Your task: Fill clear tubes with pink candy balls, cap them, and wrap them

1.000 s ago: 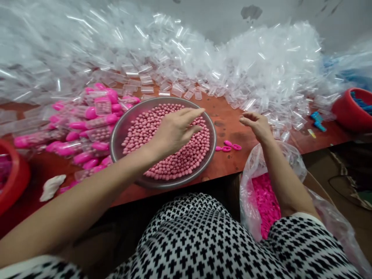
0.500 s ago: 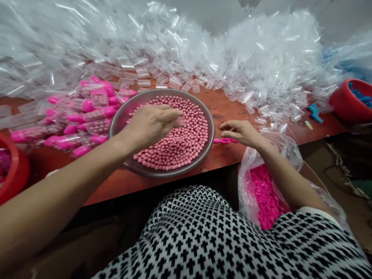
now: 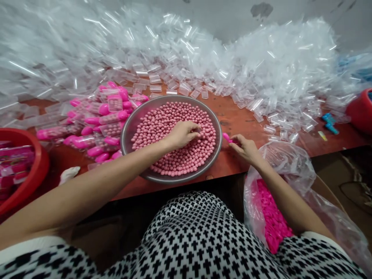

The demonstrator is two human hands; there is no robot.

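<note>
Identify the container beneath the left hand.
The grey bowl of pink beads: the left hand is over it. The left red tub, right red tub and plastic bag have no hand over them.

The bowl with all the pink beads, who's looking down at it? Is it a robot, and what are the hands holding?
No robot: it's a person with two bare hands. The camera sits on their head, looking forward and down. On the reddish table stands a grey bowl of pink beads. The left hand has its fingertips at the beads; the right hand is at a small pink piece. I can't tell whether either holds anything. Clear plastic pieces are heaped behind.
</note>
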